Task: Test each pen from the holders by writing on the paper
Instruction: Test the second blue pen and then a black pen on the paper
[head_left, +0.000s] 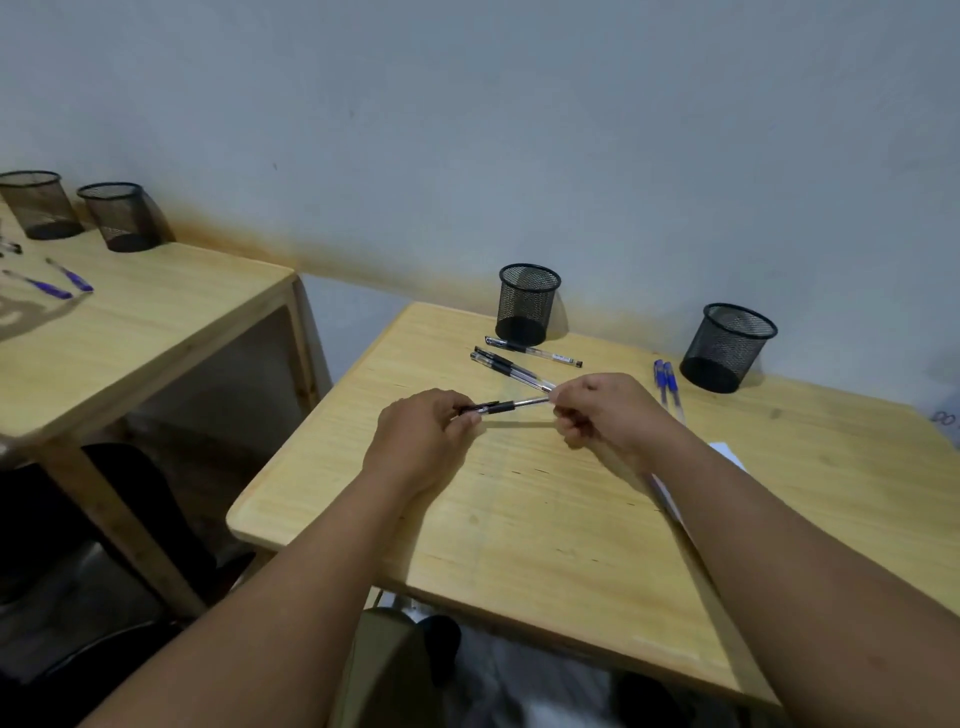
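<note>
Dim and even, soft indoor light — no glare on the tabletop (545, 519). Faint short shadows beneath each hand, darker ones at the bases of the mesh holders (528, 304). Slightly soft throughout, grainy on the wall (519, 130). Strong wide-angle bending at the edges — forearms stretched, far-left corner smeared.

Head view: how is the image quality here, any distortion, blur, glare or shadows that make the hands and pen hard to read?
Head view: wide-angle bending curves the table edges; light is dim and even with no glare; the left hand and right hand look slightly soft, yet the black pen between them is readable; it casts a thin shadow on the wood below; the paper is mostly hidden by the right forearm.
</note>
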